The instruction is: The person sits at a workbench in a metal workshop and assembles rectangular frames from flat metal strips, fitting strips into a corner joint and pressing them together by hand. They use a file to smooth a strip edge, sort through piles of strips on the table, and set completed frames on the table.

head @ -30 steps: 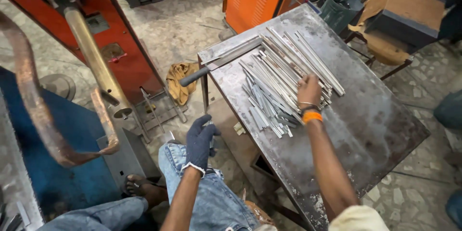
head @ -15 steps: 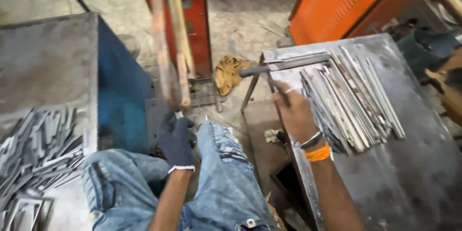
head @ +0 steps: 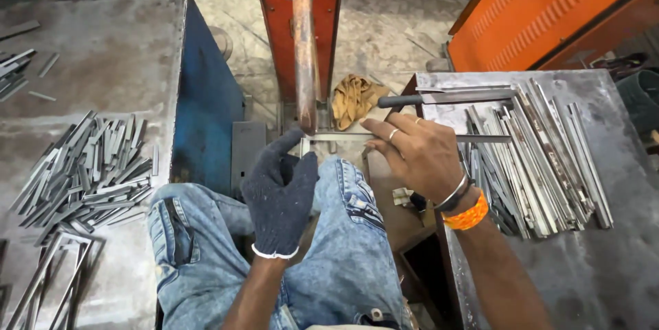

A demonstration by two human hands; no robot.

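Note:
My right hand (head: 415, 155), bare with rings and an orange wristband, grips a long thin metal strip (head: 480, 138) and holds it level, its left end near the foot of the orange machine (head: 302, 0). My left hand (head: 280, 192), in a dark knit glove, hovers above my jeans-clad knee with fingers spread, its fingertips close to the strip's left end and to the copper-coloured lever (head: 303, 48). A pile of long metal strips (head: 542, 158) lies on the steel table (head: 604, 268) to my right.
A blue-sided steel table (head: 103, 48) on my left carries a heap of short cut metal pieces (head: 89, 172) and some bent frames. A crumpled tan cloth (head: 353, 98) lies on the floor by the machine. An orange panel (head: 549, 7) stands at the back right.
My right hand has drawn one strip off the right-hand pile and swung it left toward the machine. My gloved left hand has risen toward the strip's end. The view has turned left.

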